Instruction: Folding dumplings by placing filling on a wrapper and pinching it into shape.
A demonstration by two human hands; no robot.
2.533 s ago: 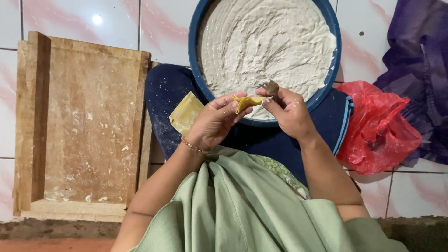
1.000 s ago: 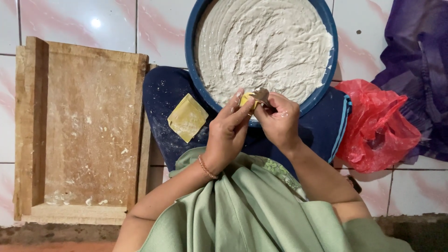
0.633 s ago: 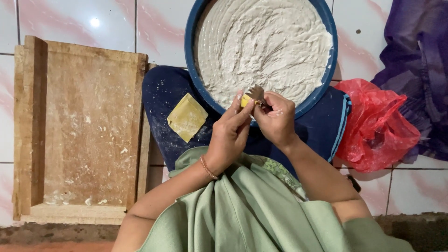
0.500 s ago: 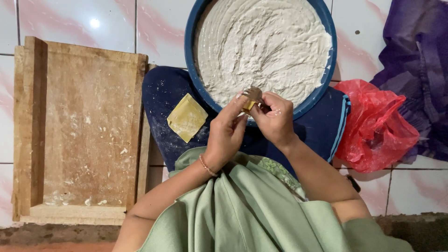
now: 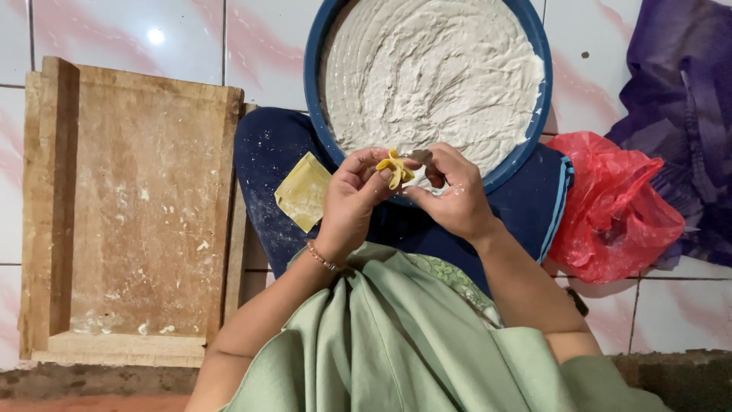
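Note:
My left hand [image 5: 352,200] pinches a small yellow wrapper [image 5: 395,168], gathered into a bundle at the fingertips. My right hand [image 5: 451,194] is closed on a metal spoon [image 5: 420,158], its bowl right beside the wrapper. Both hands meet over the near rim of a big blue basin [image 5: 320,99] full of pale grey paste [image 5: 431,72]. A stack of flat yellow square wrappers [image 5: 303,191] lies on my dark blue trouser leg [image 5: 263,172], just left of my left hand.
A wooden tray board [image 5: 133,206] with bits of paste lies on the white tiled floor at the left. A red plastic bag [image 5: 614,210] and purple cloth [image 5: 682,107] lie to the right. A green garment [image 5: 396,336] covers my lap.
The wrapper, earlier open with the spoon at it, is now gathered shut in my left fingers. The spoon has drawn back slightly to the right. The hands stayed over the basin's near rim.

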